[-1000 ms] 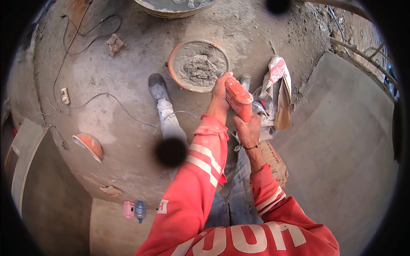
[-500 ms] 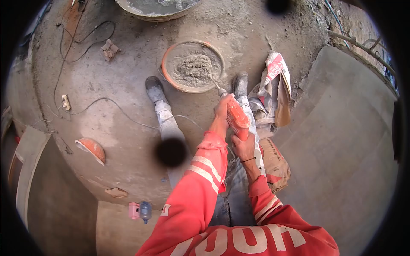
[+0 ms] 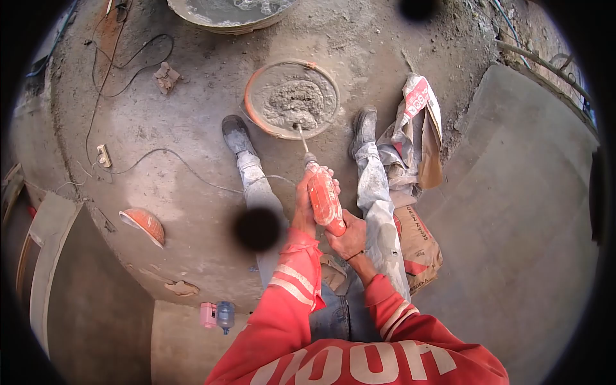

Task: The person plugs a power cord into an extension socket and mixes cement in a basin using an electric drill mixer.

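Observation:
A red power drill (image 3: pixel 326 200), smeared with cement, is held between both my hands. My left hand (image 3: pixel 305 199) wraps around its front body near the chuck. At the rear, my right hand (image 3: pixel 348 236) closes on the handle; its trigger finger is hard to make out. From the chuck a thin metal mixing rod (image 3: pixel 303 138) reaches down into wet grey mortar (image 3: pixel 296 101). That mortar lies in a round bucket (image 3: pixel 251 114) with an orange rim, on the ground between my feet. The rod's lower end is hidden in the mix.
A large basin (image 3: pixel 240 27) of watery liquid stands ahead. Torn cement bags (image 3: pixel 420 125) and a fuller cement bag (image 3: pixel 418 247) lie by my right leg. A power cable (image 3: pixel 192 172) runs left to a socket block (image 3: pixel 104 156). An orange bowl (image 3: pixel 144 226) lies at left.
Both hands and the drill have swung left and slightly back. The rod has moved from the bucket's right side to its near edge, still in the mortar.

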The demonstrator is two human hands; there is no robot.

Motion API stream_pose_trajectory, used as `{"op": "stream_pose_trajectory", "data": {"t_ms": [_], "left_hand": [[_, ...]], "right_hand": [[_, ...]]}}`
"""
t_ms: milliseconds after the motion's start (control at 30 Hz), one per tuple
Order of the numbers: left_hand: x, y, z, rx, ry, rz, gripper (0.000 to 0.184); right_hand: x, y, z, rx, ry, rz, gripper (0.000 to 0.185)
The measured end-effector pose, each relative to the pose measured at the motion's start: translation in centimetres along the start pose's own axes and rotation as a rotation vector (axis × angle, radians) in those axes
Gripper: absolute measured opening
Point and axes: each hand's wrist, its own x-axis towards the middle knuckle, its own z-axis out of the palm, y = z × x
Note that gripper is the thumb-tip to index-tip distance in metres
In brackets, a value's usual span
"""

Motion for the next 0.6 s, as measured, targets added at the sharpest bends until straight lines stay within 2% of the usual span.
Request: {"op": "stream_pose_trajectory", "data": {"t_ms": [400,533,600], "left_hand": [[-0.3,4.5,2.5,-0.053,-0.089,0.049,0.029],[-0.1,6.7,4.3,-0.057,-0.148,0.074,0.022],[0.5,7.5,5.2,-0.032,-0.147,0.063,0.025]], "right_hand": [[2.9,-4.3,0.2,-0.071,-0.008,-0.089,0.027],[4.3,-6.0,0.4,-0.077,-0.010,-0.091,0.027],[5.1,-6.9,0.2,-0.086,-0.002,-0.086,0.028]]}}
